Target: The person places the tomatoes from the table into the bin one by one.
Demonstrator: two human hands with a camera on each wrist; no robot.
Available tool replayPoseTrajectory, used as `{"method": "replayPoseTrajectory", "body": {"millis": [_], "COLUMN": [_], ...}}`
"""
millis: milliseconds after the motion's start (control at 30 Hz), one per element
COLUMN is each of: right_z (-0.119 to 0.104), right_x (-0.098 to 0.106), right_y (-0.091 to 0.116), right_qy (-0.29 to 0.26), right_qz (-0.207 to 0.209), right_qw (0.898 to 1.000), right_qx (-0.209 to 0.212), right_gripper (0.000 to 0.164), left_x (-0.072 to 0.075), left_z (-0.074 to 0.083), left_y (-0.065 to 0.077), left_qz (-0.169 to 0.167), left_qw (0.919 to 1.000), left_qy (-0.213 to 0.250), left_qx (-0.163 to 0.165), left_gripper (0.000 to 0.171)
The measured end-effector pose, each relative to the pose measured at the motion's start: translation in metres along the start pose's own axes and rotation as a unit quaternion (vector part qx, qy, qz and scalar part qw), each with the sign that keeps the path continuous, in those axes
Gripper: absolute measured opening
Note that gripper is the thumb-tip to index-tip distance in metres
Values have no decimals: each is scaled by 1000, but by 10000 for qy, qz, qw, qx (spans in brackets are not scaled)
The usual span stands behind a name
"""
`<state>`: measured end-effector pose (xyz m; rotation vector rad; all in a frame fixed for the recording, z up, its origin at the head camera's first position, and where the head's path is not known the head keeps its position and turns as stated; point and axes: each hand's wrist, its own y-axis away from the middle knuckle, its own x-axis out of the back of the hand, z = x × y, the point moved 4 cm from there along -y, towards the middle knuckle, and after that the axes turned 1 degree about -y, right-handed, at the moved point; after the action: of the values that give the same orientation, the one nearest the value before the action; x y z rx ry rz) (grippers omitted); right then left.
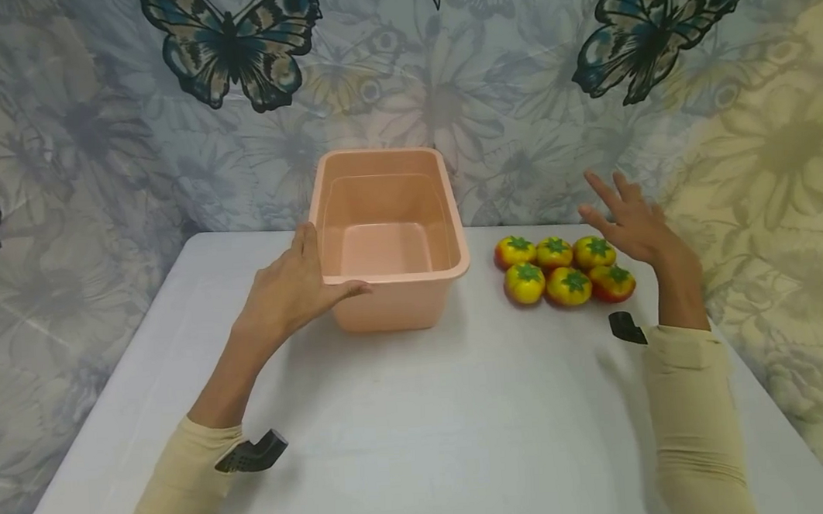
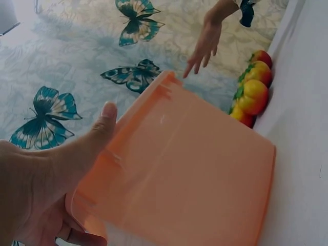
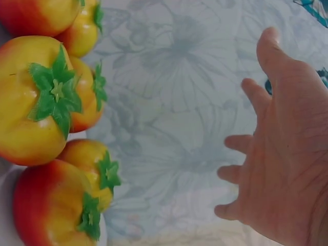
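Observation:
A peach-coloured plastic tub [image 1: 391,304] stands at the back middle of the white table. My left hand [image 1: 284,291] holds it at the near left corner, thumb along the front rim and fingers against the left side. In the left wrist view, the thumb [image 2: 89,141] lies by the rim; part of the fingers is hidden. Over the right part of the table, my right hand [image 1: 633,226] is raised with fingers spread, holding nothing. Beside it sit several glossy red-and-yellow fruits [image 1: 569,286] with green star-shaped tops, bunched in two rows.
The white table [image 1: 434,426] reaches back to a cloth wall [image 1: 518,150] printed with flowers and butterflies. Cloth also closes in the left and right sides. Small black devices are strapped at the left wrist [image 1: 253,453] and right wrist [image 1: 627,328].

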<state>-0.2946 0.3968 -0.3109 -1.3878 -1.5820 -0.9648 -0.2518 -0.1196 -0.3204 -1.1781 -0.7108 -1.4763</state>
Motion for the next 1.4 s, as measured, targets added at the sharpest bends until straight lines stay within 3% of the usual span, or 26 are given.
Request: {"method": "replayPoseTrajectory", "body": {"millis": [367, 533, 767, 1067, 1267, 1400], "right_z": [7, 11, 14, 15, 18, 19], "right_x": [-1, 5, -9, -25, -22, -19], "right_y": [-10, -14, -19, -14, -12, -6], "right_qy": [-32, -124, -110, -233, -101, -64], "right_qz": [-179, -141, -116, -115, -35, -279], "right_qw": [9998, 9998, 9999, 9997, 9999, 9994], "right_qx": [-73, -61, -66, 21, -56, -184], "right_gripper": [77, 76, 79, 80, 82, 85], "left_x": [-4, -6, -4, -10, -11, -10], "left_z": [-1, 1, -1, -5, -4, -5], "left_y": [3, 1, 2, 5, 3, 4], "left_qz": [207, 98, 146, 13, 25, -56], "left_qw": [9996, 9995, 9994, 9988, 9989, 9987], "left_qy": [204, 277, 252, 412, 383, 402], "left_qx": [28, 86, 164, 272, 260, 310], "left_gripper": [133, 134, 134, 137, 136, 137]}}
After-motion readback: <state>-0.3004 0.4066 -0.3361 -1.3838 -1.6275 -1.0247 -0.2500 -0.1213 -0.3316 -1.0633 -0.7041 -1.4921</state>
